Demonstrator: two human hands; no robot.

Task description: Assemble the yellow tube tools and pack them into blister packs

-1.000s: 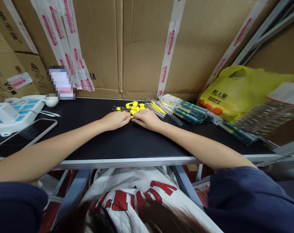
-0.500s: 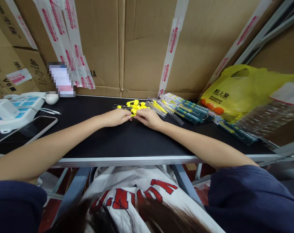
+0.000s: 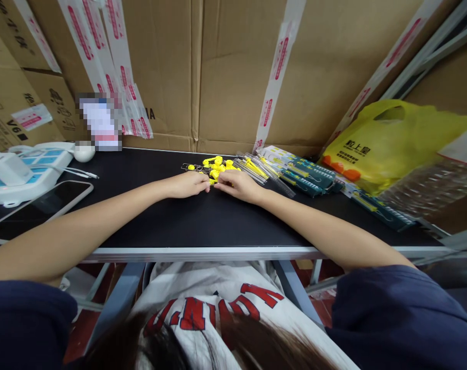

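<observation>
My left hand [image 3: 190, 185] is closed at the near edge of a small heap of yellow plastic pieces [image 3: 218, 163], its fingers curled and pressed together. Facing it, slightly apart, my right hand [image 3: 238, 186] is closed too, thumb and fingers bent inward. A bit of yellow shows between the fingertips; whether either hand grips it is hidden. Thin metal wire pieces [image 3: 190, 167] lie behind my left hand. Beyond my right hand are clear plastic tubes [image 3: 252, 168], some with yellow parts inside.
Teal printed packages [image 3: 308, 177] lie right of the tubes, near a yellow bag [image 3: 387, 144] and a clear plastic tray [image 3: 429, 190]. At left are a power strip [image 3: 44, 172], a flat phone [image 3: 40, 210] and a blurred-out propped phone [image 3: 101, 123]. Cardboard boxes [image 3: 233, 77] wall the back.
My fingertips have parted slightly, leaving a small gap between the two hands. The view has shifted a little; the heap and packages lie as before.
</observation>
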